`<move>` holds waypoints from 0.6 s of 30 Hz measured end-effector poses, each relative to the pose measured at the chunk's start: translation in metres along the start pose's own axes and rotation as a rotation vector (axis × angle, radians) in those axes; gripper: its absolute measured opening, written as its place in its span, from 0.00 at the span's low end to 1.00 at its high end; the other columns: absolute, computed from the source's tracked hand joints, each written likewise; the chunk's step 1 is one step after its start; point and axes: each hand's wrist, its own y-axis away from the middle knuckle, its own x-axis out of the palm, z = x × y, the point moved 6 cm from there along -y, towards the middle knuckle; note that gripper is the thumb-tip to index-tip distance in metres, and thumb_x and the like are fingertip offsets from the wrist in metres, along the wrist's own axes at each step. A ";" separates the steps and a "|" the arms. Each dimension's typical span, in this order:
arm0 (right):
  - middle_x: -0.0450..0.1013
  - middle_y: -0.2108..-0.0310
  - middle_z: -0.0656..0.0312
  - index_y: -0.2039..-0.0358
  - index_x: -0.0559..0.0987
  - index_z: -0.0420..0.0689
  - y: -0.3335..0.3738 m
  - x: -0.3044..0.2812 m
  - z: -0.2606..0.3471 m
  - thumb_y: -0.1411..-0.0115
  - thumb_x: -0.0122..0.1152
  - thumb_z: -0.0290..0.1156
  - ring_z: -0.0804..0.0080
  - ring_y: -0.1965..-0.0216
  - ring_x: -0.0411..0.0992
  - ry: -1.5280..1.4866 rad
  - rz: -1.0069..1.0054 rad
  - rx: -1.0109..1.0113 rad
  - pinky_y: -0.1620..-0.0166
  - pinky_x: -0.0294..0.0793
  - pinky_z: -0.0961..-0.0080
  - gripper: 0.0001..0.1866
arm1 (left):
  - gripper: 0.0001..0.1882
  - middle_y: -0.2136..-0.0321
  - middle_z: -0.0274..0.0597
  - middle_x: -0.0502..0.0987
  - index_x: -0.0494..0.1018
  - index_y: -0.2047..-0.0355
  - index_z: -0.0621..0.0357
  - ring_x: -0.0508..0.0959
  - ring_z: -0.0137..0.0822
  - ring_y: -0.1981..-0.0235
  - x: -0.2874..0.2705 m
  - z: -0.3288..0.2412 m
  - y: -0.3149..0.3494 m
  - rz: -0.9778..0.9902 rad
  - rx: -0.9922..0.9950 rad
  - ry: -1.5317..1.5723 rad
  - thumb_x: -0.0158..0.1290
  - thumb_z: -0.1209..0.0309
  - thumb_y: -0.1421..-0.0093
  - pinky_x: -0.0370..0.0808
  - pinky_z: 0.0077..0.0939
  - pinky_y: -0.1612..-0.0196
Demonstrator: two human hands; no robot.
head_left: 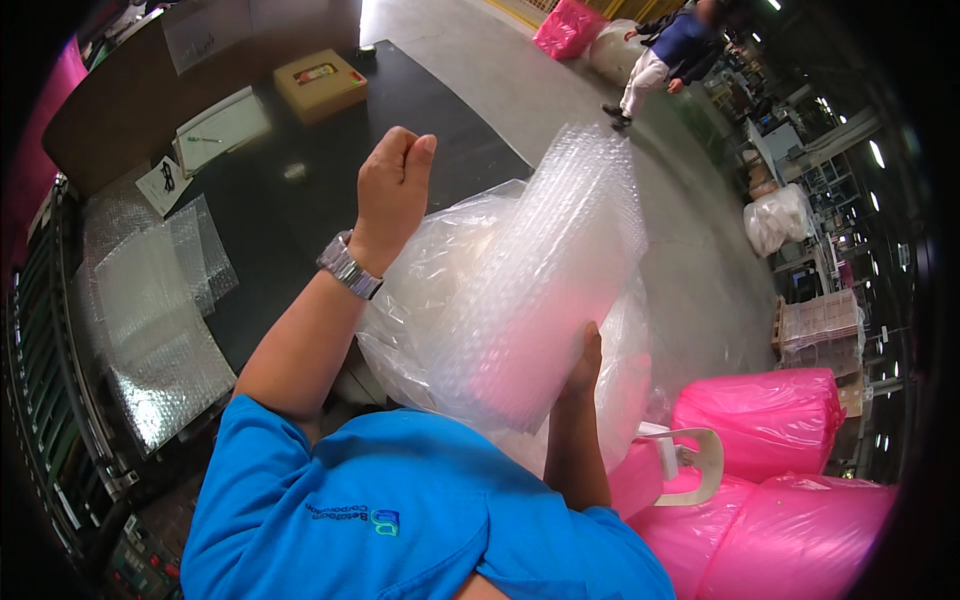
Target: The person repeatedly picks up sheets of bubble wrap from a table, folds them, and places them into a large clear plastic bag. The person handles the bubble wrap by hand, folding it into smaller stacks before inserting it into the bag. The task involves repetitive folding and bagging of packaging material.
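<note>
My left hand (397, 185) is raised over the dark table in a closed fist, a metal watch on its wrist. Whatever it may hold is hidden. My right hand (583, 365) grips the near right edge of a long bundle of clear bubble wrap (560, 240), its fingers partly out of sight. The bundle slants away from my body, its far end above the floor. Behind and below it bulges a large clear plastic bag (425, 270), partly covered by the bubble wrap.
On the dark table (290, 235) lie flat bubble wrap sheets (150, 300), a notepad (225, 125) with a pen, and a cardboard box (320, 85). Pink wrapped rolls (760, 420) and a white handle-like part (705, 465) are at my right. A person (660, 60) walks farther off.
</note>
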 end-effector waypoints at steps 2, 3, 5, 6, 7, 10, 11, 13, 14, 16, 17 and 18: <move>0.62 0.52 0.51 0.48 0.59 0.37 -0.001 0.005 0.002 0.41 0.42 0.47 0.58 0.52 0.63 -0.024 -0.036 -0.027 0.50 0.63 0.64 0.29 | 0.15 0.85 0.29 0.64 0.63 0.80 0.58 0.62 0.19 0.83 0.002 0.011 0.011 0.110 -0.141 0.132 0.49 0.64 0.41 0.61 0.14 0.80; 0.62 0.52 0.51 0.48 0.60 0.37 -0.003 0.005 0.003 0.41 0.42 0.47 0.58 0.52 0.63 -0.042 -0.045 -0.032 0.50 0.63 0.64 0.29 | 0.15 0.84 0.29 0.65 0.64 0.79 0.59 0.63 0.19 0.82 0.005 0.012 0.017 0.193 -0.187 0.156 0.48 0.63 0.41 0.61 0.14 0.79; 0.63 0.53 0.51 0.48 0.60 0.37 -0.005 0.005 0.005 0.41 0.43 0.47 0.58 0.52 0.63 -0.077 -0.063 -0.042 0.50 0.63 0.64 0.28 | 0.15 0.82 0.29 0.66 0.65 0.77 0.59 0.65 0.19 0.80 0.011 0.011 0.034 0.359 -0.277 0.202 0.46 0.60 0.40 0.63 0.13 0.76; 0.63 0.52 0.50 0.48 0.60 0.37 -0.007 0.005 0.005 0.41 0.43 0.46 0.58 0.52 0.63 -0.080 -0.061 -0.040 0.49 0.62 0.63 0.28 | 0.17 0.83 0.31 0.66 0.66 0.77 0.60 0.65 0.21 0.80 0.013 0.010 0.042 0.424 -0.346 0.236 0.47 0.59 0.41 0.64 0.15 0.76; 0.63 0.52 0.50 0.48 0.60 0.37 -0.008 0.004 0.005 0.41 0.43 0.46 0.58 0.52 0.63 -0.082 -0.058 -0.039 0.49 0.62 0.63 0.28 | 0.18 0.84 0.33 0.67 0.67 0.77 0.61 0.66 0.22 0.80 0.017 0.008 0.050 0.489 -0.416 0.270 0.47 0.57 0.41 0.65 0.17 0.76; 0.62 0.52 0.50 0.48 0.59 0.37 -0.008 0.003 0.003 0.41 0.42 0.46 0.57 0.52 0.63 -0.005 -0.131 -0.047 0.49 0.62 0.62 0.28 | 0.23 0.84 0.39 0.68 0.68 0.77 0.64 0.68 0.25 0.80 0.030 0.001 0.079 0.740 -0.355 0.172 0.45 0.54 0.41 0.67 0.19 0.74; 0.62 0.52 0.50 0.48 0.59 0.37 -0.008 0.003 0.003 0.41 0.42 0.45 0.56 0.52 0.63 0.034 -0.168 -0.053 0.49 0.63 0.61 0.28 | 0.22 0.84 0.39 0.67 0.68 0.79 0.66 0.66 0.26 0.81 0.029 0.002 0.083 0.692 -0.385 0.168 0.46 0.56 0.41 0.66 0.21 0.76; 0.62 0.52 0.50 0.48 0.58 0.37 -0.006 0.014 0.007 0.41 0.43 0.44 0.56 0.52 0.63 0.022 -0.223 -0.055 0.49 0.63 0.60 0.27 | 0.21 0.85 0.38 0.65 0.67 0.80 0.66 0.63 0.25 0.82 0.014 0.018 0.075 0.406 -0.406 0.104 0.47 0.58 0.41 0.63 0.22 0.78; 0.62 0.52 0.50 0.48 0.58 0.37 -0.006 0.017 0.009 0.41 0.44 0.43 0.56 0.52 0.63 0.017 -0.251 -0.056 0.49 0.63 0.60 0.27 | 0.21 0.86 0.38 0.64 0.67 0.80 0.66 0.62 0.25 0.82 0.003 0.025 0.071 0.263 -0.415 0.072 0.47 0.59 0.41 0.62 0.22 0.79; 0.62 0.52 0.50 0.47 0.56 0.38 -0.008 0.003 0.016 0.41 0.45 0.40 0.56 0.52 0.63 0.040 -0.314 -0.120 0.49 0.64 0.60 0.27 | 0.19 0.87 0.32 0.62 0.66 0.81 0.64 0.58 0.23 0.83 -0.004 0.030 0.066 0.188 -0.423 0.133 0.47 0.61 0.41 0.59 0.21 0.80; 0.62 0.52 0.50 0.46 0.56 0.38 -0.008 -0.003 0.022 0.42 0.46 0.38 0.56 0.52 0.63 0.051 -0.345 -0.152 0.49 0.64 0.60 0.27 | 0.19 0.87 0.31 0.61 0.66 0.81 0.64 0.58 0.22 0.83 -0.005 0.033 0.066 0.199 -0.428 0.158 0.47 0.60 0.41 0.59 0.20 0.81; 0.61 0.52 0.50 0.45 0.54 0.39 -0.008 -0.004 0.025 0.42 0.48 0.37 0.56 0.51 0.62 0.054 -0.320 -0.169 0.49 0.64 0.59 0.28 | 0.19 0.87 0.30 0.61 0.66 0.81 0.63 0.57 0.21 0.83 -0.007 0.036 0.068 0.204 -0.439 0.180 0.47 0.60 0.41 0.58 0.19 0.81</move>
